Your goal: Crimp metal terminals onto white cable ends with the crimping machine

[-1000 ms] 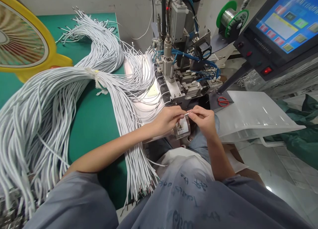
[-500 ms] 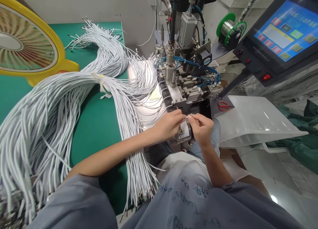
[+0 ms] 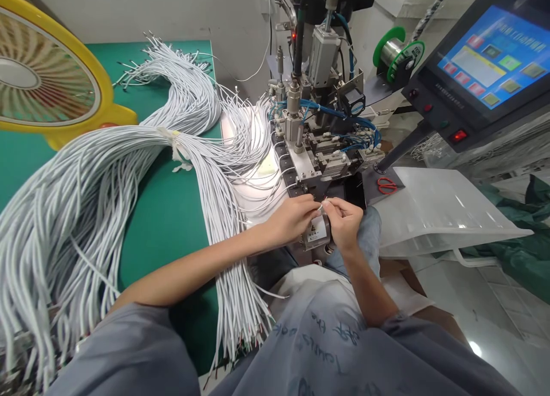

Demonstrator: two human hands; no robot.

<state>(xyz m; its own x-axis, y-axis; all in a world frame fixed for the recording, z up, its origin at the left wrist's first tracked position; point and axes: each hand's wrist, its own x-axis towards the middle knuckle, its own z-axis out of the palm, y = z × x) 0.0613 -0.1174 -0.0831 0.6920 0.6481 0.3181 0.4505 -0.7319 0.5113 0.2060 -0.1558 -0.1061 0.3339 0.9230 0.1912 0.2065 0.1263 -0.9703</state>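
My left hand (image 3: 296,215) is closed, its thumb and fingers pinching a white cable (image 3: 319,206) near the cable's end. Right beside it, my right hand (image 3: 345,218) pinches the tip of the same cable, where thin wires, one of them reddish, show in part between the fingertips. Both hands are just in front of the near edge of a metal machine (image 3: 303,158) with cylinders and blue air tubes. To the left of it, a tied bundle of white cables (image 3: 223,212) hangs over the table edge, its cut ends toward me.
A green table (image 3: 163,230) bears more cable bundles and a yellow fan (image 3: 101,98). On the right are a touch screen (image 3: 481,66), a solder wire spool (image 3: 393,52), red scissors (image 3: 387,185) and a translucent plastic tray (image 3: 451,201).
My right hand has moved slightly left, closer to my left hand, and its fingers have shifted on the cable's end. My left hand stays nearly in place.
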